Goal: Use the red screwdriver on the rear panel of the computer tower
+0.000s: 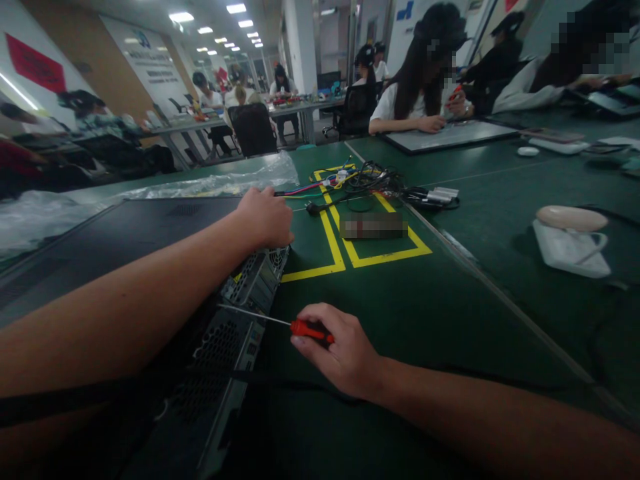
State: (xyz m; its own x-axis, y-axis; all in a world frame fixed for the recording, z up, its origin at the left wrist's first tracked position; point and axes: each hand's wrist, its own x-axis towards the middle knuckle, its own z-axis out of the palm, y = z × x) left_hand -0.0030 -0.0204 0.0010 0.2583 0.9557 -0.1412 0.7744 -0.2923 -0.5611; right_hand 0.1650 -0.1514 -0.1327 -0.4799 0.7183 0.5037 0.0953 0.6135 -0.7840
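Note:
A black computer case (145,227) lies on its side at the left, its metal back panel with perforated grilles facing right. My left hand (265,217) is closed over the case's far right corner, the fingers partly hidden from view. In my right hand (345,347) is a screwdriver (304,329) with a red and black handle, gripped between thumb and fingers. Its long thin shaft points left, and the tip meets the back panel near the middle of the case's rear. I cannot make out a screw at the tip.
Yellow tape (393,257) marks the green table (400,307). Beyond the case are a bundle of cables (377,179), a black plug (314,209) and a blurred dark block (374,226). Clear plastic wrap (240,175) lies behind. A white holder (570,247) stands right; co-workers sit opposite.

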